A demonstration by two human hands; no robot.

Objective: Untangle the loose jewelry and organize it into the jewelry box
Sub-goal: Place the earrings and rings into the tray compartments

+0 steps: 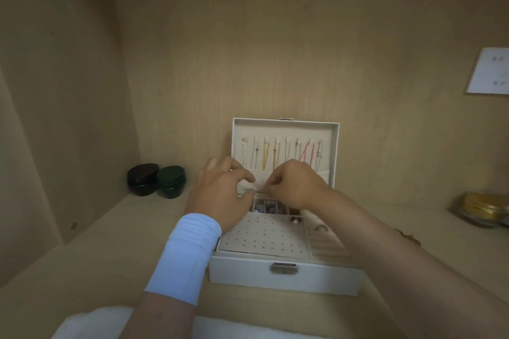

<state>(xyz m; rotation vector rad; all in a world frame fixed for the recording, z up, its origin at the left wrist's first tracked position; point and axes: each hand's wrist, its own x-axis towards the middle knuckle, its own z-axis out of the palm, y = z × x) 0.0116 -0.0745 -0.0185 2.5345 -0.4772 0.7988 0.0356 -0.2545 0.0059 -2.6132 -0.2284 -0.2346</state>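
Head view, jewelry box (283, 276) lid (285, 129) upright, latch (284, 268) nearest, necklaces (265, 154) hanging vertically

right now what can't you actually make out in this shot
Head view, the only one:
- What the right hand pinches, if anything: too small, and the curled fingers cover it.
- Lower ends of the hanging necklaces: behind the right hand and the left hand.
- Back compartments of the jewelry box: largely behind both hands.
- Ring rolls: partly under the right forearm.
- Paper sheet and gold tin: cut off by the right edge; print too small.
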